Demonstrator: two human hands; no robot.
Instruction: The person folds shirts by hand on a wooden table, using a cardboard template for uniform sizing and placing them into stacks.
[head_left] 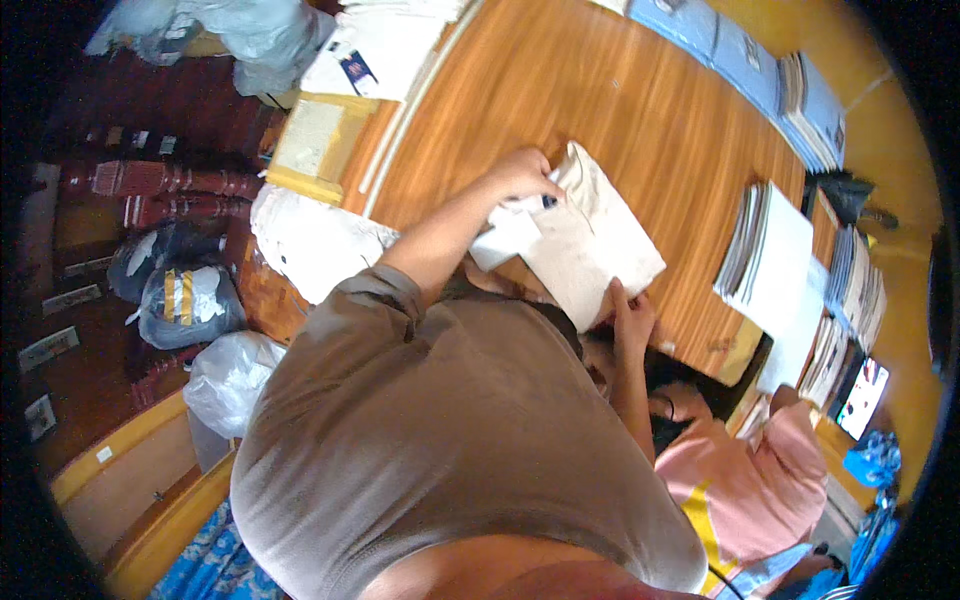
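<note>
A folded off-white garment [600, 235] lies slanted at the near edge of the wooden table, partly over it, with creases at its far corner. My left hand [524, 174] is closed at its far left side, fingers bent over the fabric's edge beside a small dark label. White paper-like pieces [508, 236] sit just below that hand, against the garment; whether the fingers also grip them I cannot make out. At the near right edge, my right hand [632, 316] pinches the garment between thumb and fingers.
White garments [385, 50] and a yellow-edged packet [315, 145] lie left, with a white bundle [315, 240] nearer. Stacks of folded clothes [775, 250] and blue packs [745, 60] line the right. A person in pink [750, 480] sits close on my right, near a lit phone [862, 398].
</note>
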